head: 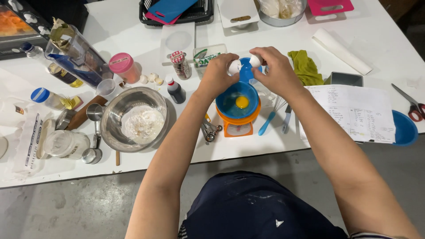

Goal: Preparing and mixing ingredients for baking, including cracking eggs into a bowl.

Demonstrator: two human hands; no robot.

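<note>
Up at the fingertips, the left hand (218, 73) pinches one half of a white eggshell (234, 67), thumb and forefinger closed on its rim, while the right hand (275, 71) pinches the other shell half (255, 60) the same way. The two halves sit just apart, open edges turned toward each other, so the split runs roughly left to right between the hands. Neither hand is clearly nearer to what lies below; both hover at about the same height.

Directly beneath the shells, on the near side of the fingers, stands a blue bowl (230, 95) holding a raw egg, its yellow yolk (241, 102) lying whole near the middle. The bowl rests on a small orange kitchen scale (238, 127).

To the left of the scale lies a set of metal measuring spoons (210, 131), and farther left a steel mixing bowl (110, 128) with a mound of white flour (142, 124). A small dark bottle with a red-and-white cap (175, 90) stands between the two bowls, toward the far side. To the right of the scale lie a whisk with a light blue handle (269, 119) and a printed sheet of paper (352, 113); a green cloth (305, 67) sits just beyond the right hand, and scissors (411, 104) lie at the far right edge of the white table (248, 150).
</note>
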